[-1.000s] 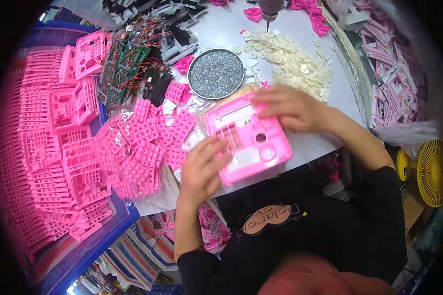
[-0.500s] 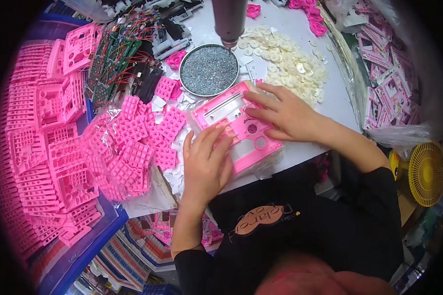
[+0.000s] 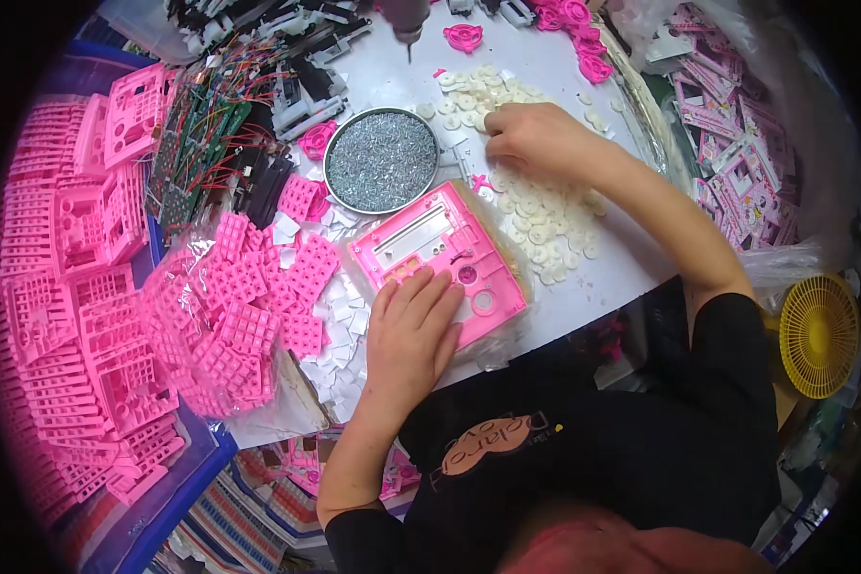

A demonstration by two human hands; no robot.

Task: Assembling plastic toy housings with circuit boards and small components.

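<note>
A pink plastic housing (image 3: 439,251) lies flat on the white table (image 3: 584,277) in front of me. My left hand (image 3: 409,340) rests palm down on its near left part, fingers spread, pressing it to the table. My right hand (image 3: 534,136) reaches away to the heap of small white round discs (image 3: 543,212), fingers curled down among them; whether a disc is pinched is hidden. A round metal dish of tiny screws (image 3: 381,160) stands just behind the housing.
Pink keypad pieces (image 3: 249,306) lie in a bag left of the housing. A blue crate of pink frames (image 3: 67,316) fills the left. Wired circuit boards (image 3: 206,134) lie at the back left. A yellow fan grille (image 3: 819,335) sits at right.
My right hand has left the housing and moved back to the white discs. The left hand stays on the housing, now flat upon it.
</note>
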